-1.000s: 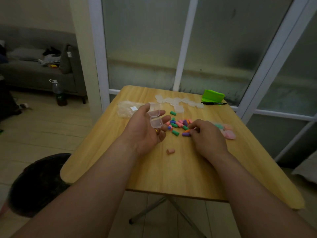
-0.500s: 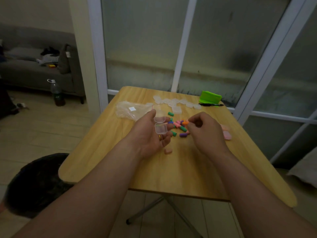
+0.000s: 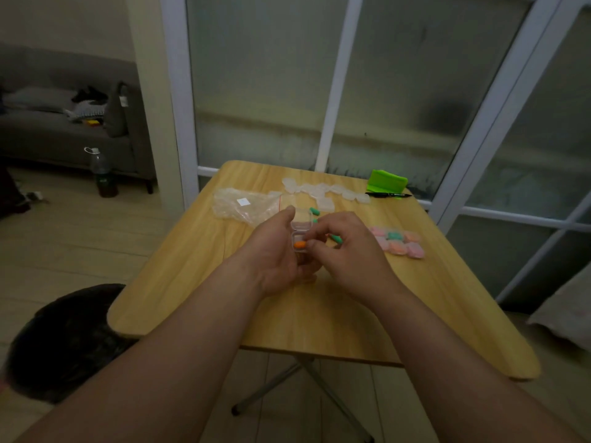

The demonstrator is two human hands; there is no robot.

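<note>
My left hand (image 3: 277, 247) holds a small clear hinged case (image 3: 302, 226) over the wooden table (image 3: 319, 314), thumb on its open lid. My right hand (image 3: 345, 247) is curled right beside it, and its fingertips pinch an orange earplug (image 3: 300, 244) at the case's lower half. Loose earplugs lie behind the hands; a green one (image 3: 314, 211) shows, and most of the others are hidden by my fingers.
Filled cases with pink and green plugs (image 3: 399, 243) sit to the right. Several empty clear cases (image 3: 323, 191) line the far side, beside a plastic bag (image 3: 246, 204), a black pen (image 3: 388, 195) and a green object (image 3: 387, 181). A dark stool (image 3: 67, 340) stands at the left.
My right hand lifted an orange earplug off the pile and carried it left to the case in my left hand. The left hand rose slightly.
</note>
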